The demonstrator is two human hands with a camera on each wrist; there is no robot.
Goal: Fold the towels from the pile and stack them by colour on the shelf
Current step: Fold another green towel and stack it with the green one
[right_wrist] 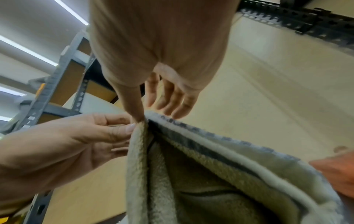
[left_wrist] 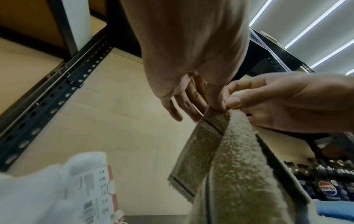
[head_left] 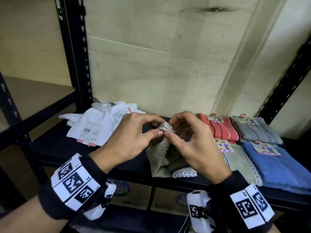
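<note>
The black metal shelf (head_left: 55,148) carries everything: a loose pile of white terry towels with paper labels (head_left: 99,125) towards its back left corner, and at its right end four folded, tagged stacks, a red striped towel (head_left: 220,130) and a grey towel (head_left: 259,133) along the back edge, an olive towel with a blue-checked border (head_left: 242,160) and a blue fluffy towel (head_left: 282,170) along the front edge. Between pile and stacks, near the front edge, the left hand (head_left: 133,140) and right hand (head_left: 193,143) meet above the shelf, each grip pinching between thumb and forefinger the gathered top edge of an olive-green terry towel with a checked border (head_left: 161,158), whose lower part hangs down and rests crumpled on the shelf. The left wrist view shows the left thumb (left_wrist: 216,97) pressed on the hem beside the right fingertips (left_wrist: 235,101), and bottles on racks behind. The right wrist view shows the towel (right_wrist: 191,174) opening into a hollow below the pinch, its checked border running off to the right, which the head view hides behind the hands.
</note>
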